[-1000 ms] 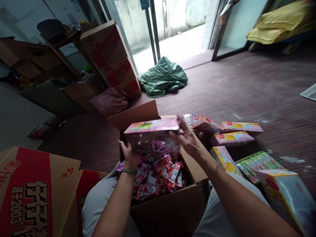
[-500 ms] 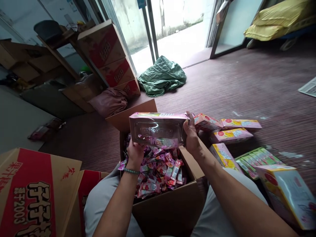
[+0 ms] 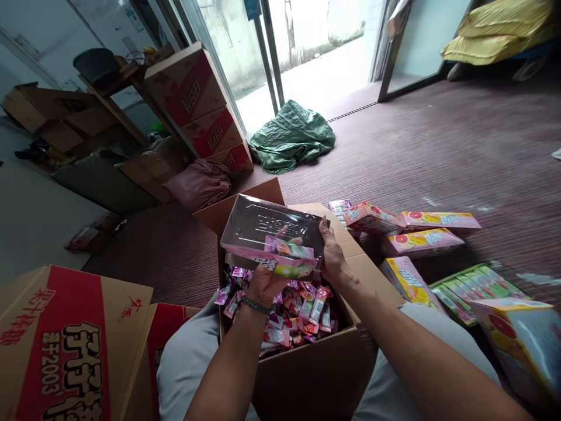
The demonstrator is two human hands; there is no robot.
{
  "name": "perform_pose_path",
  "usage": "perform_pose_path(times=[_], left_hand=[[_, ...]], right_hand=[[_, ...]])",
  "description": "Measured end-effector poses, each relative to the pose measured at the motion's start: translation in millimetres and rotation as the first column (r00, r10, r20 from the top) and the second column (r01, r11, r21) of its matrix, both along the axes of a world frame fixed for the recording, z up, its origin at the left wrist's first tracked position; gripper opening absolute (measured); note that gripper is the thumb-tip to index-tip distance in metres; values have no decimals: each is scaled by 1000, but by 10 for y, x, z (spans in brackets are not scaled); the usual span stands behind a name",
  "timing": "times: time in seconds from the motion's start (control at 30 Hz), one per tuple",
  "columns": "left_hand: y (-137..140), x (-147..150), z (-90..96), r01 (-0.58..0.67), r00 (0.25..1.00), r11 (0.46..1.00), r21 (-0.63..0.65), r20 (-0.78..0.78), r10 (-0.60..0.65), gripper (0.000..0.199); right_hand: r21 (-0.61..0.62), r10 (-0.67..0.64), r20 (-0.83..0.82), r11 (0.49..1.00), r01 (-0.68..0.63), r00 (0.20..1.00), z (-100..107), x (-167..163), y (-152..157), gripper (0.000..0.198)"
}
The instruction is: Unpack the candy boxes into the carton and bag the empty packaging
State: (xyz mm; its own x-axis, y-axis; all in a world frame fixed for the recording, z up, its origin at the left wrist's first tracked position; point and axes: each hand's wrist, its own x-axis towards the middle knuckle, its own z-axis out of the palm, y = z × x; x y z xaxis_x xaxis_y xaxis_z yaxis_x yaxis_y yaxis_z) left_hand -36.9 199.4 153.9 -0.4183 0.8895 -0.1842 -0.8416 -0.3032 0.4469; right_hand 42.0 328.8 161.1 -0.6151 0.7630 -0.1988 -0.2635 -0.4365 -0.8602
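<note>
A clear plastic candy box (image 3: 249,225) with a pink printed side is tilted in the air above an open carton (image 3: 315,368). My left hand (image 3: 265,286) grips its near printed side from below, and some of those fingers show through the plastic. My right hand (image 3: 333,257) is closed round the right end, thumb up. A few candy packets (image 3: 289,248) show inside the box, toward its right; the rest of it looks see-through. Heaped in the carton under my hands are many small wrapped candies (image 3: 302,310), mostly pink and purple.
Yellow-and-pink candy boxes (image 3: 427,240) lie on the floor at right, near a tray of green packets (image 3: 482,286). A red-and-brown carton (image 3: 87,345) stands at left. Beyond are a green sack (image 3: 293,137), stacked cartons (image 3: 193,88) and a glass door (image 3: 421,47).
The clear box has turned and tipped, so its printed side now faces down toward me instead of up. My left hand has shifted right along it. The view has moved slightly.
</note>
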Motion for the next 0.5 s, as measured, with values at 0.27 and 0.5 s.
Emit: perform_pose_path(times=[0.27, 0.5], left_hand=[[-67, -127, -184, -214, 927, 888, -407, -371, 53, 31], [-295, -139, -881, -817, -12, 433, -381, -739, -673, 88]], right_hand=[[150, -638, -131, 744, 651, 759, 108, 249, 715, 46], [44, -736, -235, 644, 764, 635, 235, 525, 919, 31]])
